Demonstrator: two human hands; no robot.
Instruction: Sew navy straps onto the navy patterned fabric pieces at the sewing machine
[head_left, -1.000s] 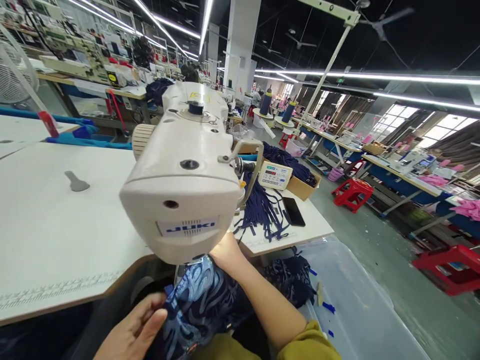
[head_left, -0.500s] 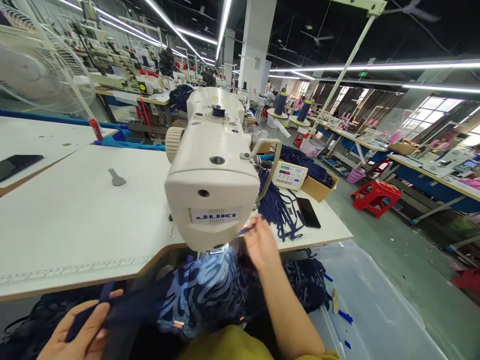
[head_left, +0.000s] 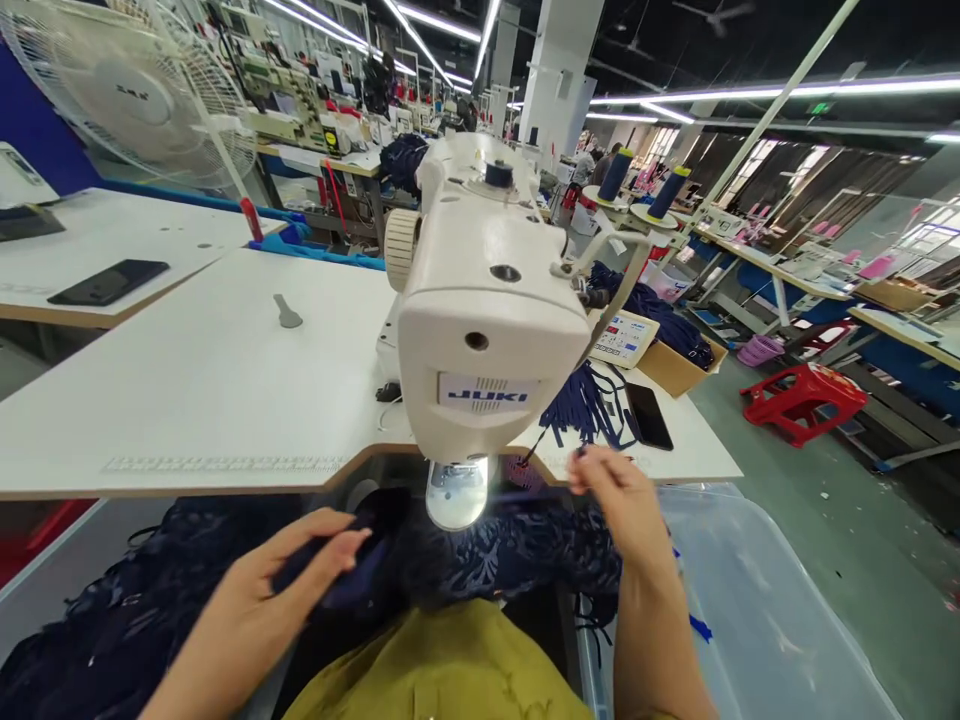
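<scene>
A cream Juki sewing machine (head_left: 487,300) stands on the white table (head_left: 195,400) straight ahead. Dark navy patterned fabric (head_left: 517,560) lies under its lit foot and spills onto my lap. My left hand (head_left: 300,565) is closed on a fold of the navy fabric at the lower left. Just right of the machine head, my right hand (head_left: 611,495) pinches a thin dark strip or thread that I cannot make out clearly. A bundle of navy straps (head_left: 585,410) lies on the table behind that hand.
A black phone (head_left: 649,415) and a control panel (head_left: 622,338) sit at the table's right end, with a cardboard box (head_left: 679,365) behind. A clear plastic bin (head_left: 757,610) stands at my right. A fan (head_left: 142,90) and another phone (head_left: 109,282) are at the left. Red stools (head_left: 806,395) stand in the aisle.
My view swung right and down. My right hand drew back from the machine toward me, still pinched. My left hand moved right and gathered the navy fabric closer to the machine.
</scene>
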